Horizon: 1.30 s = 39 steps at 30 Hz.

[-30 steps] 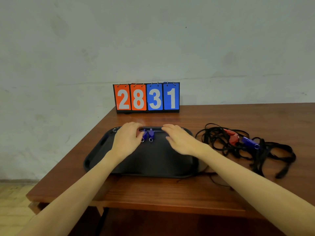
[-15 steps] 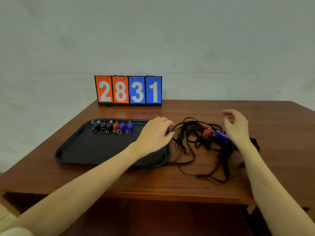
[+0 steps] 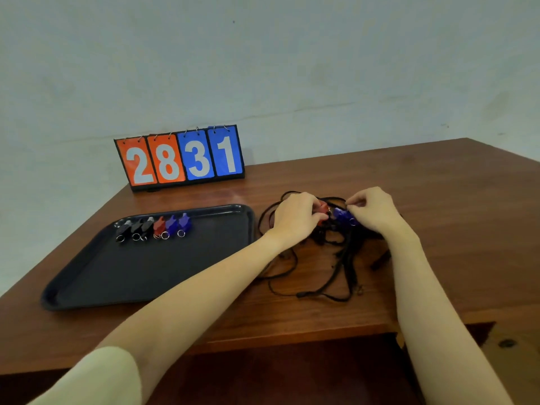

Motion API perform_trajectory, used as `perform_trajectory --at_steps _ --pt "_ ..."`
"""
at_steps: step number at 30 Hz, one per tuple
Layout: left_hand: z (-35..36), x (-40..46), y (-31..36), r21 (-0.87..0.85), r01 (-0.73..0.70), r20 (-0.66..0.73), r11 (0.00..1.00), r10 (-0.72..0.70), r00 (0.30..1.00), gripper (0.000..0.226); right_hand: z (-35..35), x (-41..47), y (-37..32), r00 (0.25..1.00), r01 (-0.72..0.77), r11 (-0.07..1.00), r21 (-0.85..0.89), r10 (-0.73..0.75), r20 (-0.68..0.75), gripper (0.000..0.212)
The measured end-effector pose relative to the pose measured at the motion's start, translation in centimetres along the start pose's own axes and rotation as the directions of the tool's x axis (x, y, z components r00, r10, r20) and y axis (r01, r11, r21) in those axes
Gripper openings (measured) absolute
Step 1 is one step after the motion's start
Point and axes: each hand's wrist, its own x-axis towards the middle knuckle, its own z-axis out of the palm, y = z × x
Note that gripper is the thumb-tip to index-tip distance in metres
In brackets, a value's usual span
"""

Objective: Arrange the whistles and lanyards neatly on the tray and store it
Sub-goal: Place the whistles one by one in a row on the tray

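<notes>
**Both hands in the pile of strings**

Left grip (image 3: 295,219) has its fingers curled around a red whistle (image 3: 323,208) in the pile. Right grip (image 3: 375,210) has its fingers curled too, and its finger and thumb pinch a bit of black string just above a blue whistle (image 3: 342,215). Both whistles lie side by side between the two hands.

Everything sits on a big brown table (image 3: 438,200). A black tray (image 3: 146,270) lies near the left edge of the table. Right next to it, toward the right edge, is a messy pile of black lanyards (image 3: 336,270), all tangled up, with loops that reach toward the front edge. A score board (image 3: 179,157) stands at the back edge, by the wall, and shows 2, 8, 3 and 1.

Along the back side of the tray is a neat row of whistles (image 3: 155,228). Three are black, one is red and two are blue. Each one has a little metal ring on the end that points to the front.
</notes>
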Motion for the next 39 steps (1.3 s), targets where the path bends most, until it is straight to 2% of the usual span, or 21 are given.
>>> perform_trajectory --at_steps 4,9,13,17,23,29,34,39 --pt "1.1 1.0 0.2 0.027 0.048 0.034 0.998 -0.049 0.998 0.025 0.0 0.2 0.1 0.999 -0.013 1.000 -0.017 0.014 0.030 0.023" --pt "1.9 1.5 -0.3 -0.036 0.126 0.047 0.991 -0.124 0.991 0.028 0.3 0.5 0.4 0.996 -0.052 0.998 -0.033 0.054 0.077 0.030" --pt "1.3 1.3 -0.4 -0.191 0.199 -0.038 0.961 -0.209 0.977 0.028 0.5 0.5 0.4 0.992 -0.071 0.996 -0.062 0.077 0.097 0.027" --pt "-0.8 0.4 -0.5 -0.434 0.205 -0.122 0.878 -0.282 0.952 0.028 0.6 0.4 0.0 0.998 -0.051 0.998 -0.033 0.052 0.041 0.025" --pt "-4.3 -2.1 -3.2 -0.647 0.263 -0.086 0.716 -0.412 0.907 0.033 0.8 -0.2 -0.9 0.997 0.061 0.991 0.118 -0.054 -0.055 0.034" --pt "-7.3 -5.6 -8.7 -0.658 0.391 -0.025 0.644 -0.538 0.843 0.034 2.5 -1.3 -3.3 0.965 0.248 0.955 0.162 -0.229 -0.129 0.027" --pt "-9.2 -9.1 -12.7 -0.604 0.527 0.046 0.598 -0.634 0.772 0.036 4.3 -2.5 -6.8 0.940 0.311 0.916 0.252 -0.336 0.061 0.021" --pt "-9.9 -11.0 -14.6 -0.510 0.518 -0.041 0.686 -0.621 0.783 0.027 6.4 -4.0 -11.7 0.891 0.347 0.904 0.250 -0.401 0.212 0.020"
